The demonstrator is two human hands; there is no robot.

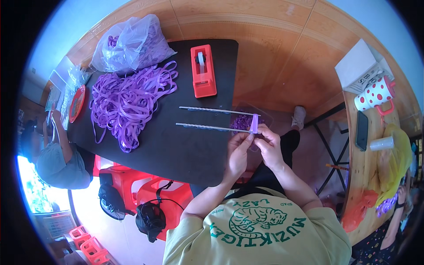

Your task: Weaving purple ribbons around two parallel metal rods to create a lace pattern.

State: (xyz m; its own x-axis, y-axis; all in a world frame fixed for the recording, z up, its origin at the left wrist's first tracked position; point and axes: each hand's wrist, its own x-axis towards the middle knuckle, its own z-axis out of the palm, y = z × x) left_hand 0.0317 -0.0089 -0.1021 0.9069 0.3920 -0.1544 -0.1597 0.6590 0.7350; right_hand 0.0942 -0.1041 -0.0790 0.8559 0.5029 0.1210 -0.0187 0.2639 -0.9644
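Two slim twisted metal rods (205, 126) lie parallel on the dark table (190, 154) and jut past its right edge. A purple ribbon (255, 123) stretches across both rods near their free ends. My left hand (237, 152) pinches at the ribbon beside the nearer rod's tip. My right hand (270, 145) is closed there too, fingertips against the ribbon; its loose end is hidden by my fingers. Below the rods, a clear container (268, 115) holds small purple ribbon pieces. A large heap of purple ribbon (126, 106) covers the table's left part.
A red tape dispenser (204, 81) and a plastic bag (141, 42) of ribbon stand farther back. Red stools (132, 181) adjoin the near edge. At right, a wooden table (353, 176) bears a phone (361, 130) and dotted mug (374, 93). People work on both sides.
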